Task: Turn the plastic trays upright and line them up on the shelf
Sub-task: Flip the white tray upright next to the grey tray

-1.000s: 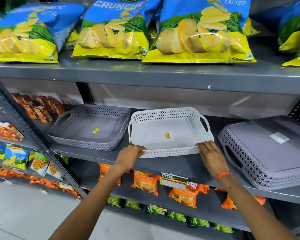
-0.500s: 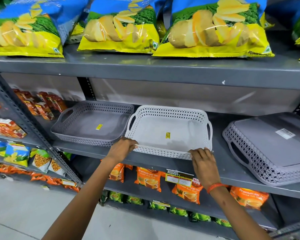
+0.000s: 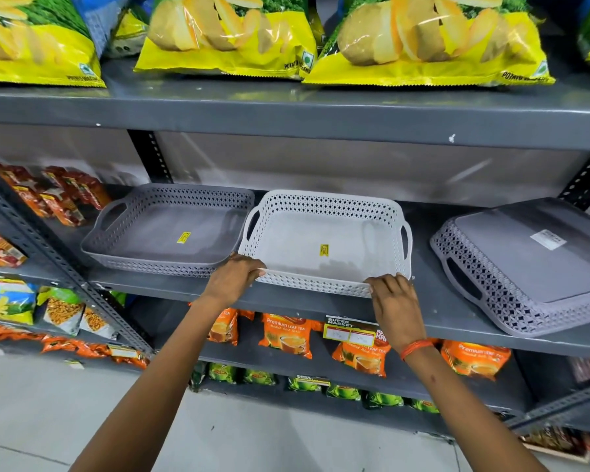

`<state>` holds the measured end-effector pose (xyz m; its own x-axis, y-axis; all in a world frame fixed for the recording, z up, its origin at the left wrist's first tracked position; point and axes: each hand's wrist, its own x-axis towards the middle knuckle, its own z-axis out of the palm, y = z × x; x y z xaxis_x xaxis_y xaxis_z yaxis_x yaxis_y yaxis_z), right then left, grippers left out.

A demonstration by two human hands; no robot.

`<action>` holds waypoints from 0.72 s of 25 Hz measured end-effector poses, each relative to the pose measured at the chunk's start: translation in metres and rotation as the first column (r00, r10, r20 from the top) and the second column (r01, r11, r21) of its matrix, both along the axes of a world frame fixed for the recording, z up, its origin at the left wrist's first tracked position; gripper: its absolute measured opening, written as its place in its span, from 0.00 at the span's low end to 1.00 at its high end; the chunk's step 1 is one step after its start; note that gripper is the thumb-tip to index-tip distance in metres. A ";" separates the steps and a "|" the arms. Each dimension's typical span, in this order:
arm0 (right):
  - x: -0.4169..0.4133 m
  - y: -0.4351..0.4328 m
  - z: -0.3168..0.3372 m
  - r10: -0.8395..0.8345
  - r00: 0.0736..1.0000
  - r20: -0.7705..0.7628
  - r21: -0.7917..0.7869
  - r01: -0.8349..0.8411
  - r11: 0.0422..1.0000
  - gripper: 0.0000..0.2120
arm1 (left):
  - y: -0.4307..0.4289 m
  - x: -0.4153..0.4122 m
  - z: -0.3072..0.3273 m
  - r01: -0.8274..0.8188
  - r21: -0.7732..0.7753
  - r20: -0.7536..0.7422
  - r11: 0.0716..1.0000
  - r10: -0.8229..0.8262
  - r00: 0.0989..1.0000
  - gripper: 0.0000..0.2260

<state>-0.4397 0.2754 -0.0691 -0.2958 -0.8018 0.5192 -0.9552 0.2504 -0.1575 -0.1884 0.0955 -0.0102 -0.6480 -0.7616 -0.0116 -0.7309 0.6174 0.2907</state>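
Note:
A white perforated tray [image 3: 324, 243] sits upright in the middle of the grey shelf [image 3: 321, 306]. My left hand [image 3: 234, 279] grips its front left corner and my right hand [image 3: 394, 301] holds its front right rim. Touching its left side is a grey tray [image 3: 171, 229], also upright, with a yellow sticker inside. To the right, apart from the white one, a second grey tray [image 3: 532, 264] lies upside down, its flat bottom with a white label facing up and one corner over the shelf edge.
Chip bags [image 3: 225, 39] fill the shelf above, low over the trays. Orange tea packets [image 3: 286, 333] hang on the shelf below. Red packets [image 3: 55, 195] stand at the far left. A black slotted upright [image 3: 150, 158] stands behind the grey tray.
The white tray has slid left and back until it touches the upright grey tray. Both hands stayed on its front rim. The camera moved closer.

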 end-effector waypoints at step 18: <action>-0.024 0.035 0.027 0.002 0.988 0.154 -0.068 0.008 0.998 0.18 | 0.041 -0.065 0.008 0.185 -0.223 -0.206 0.957 -0.232 0.951 0.16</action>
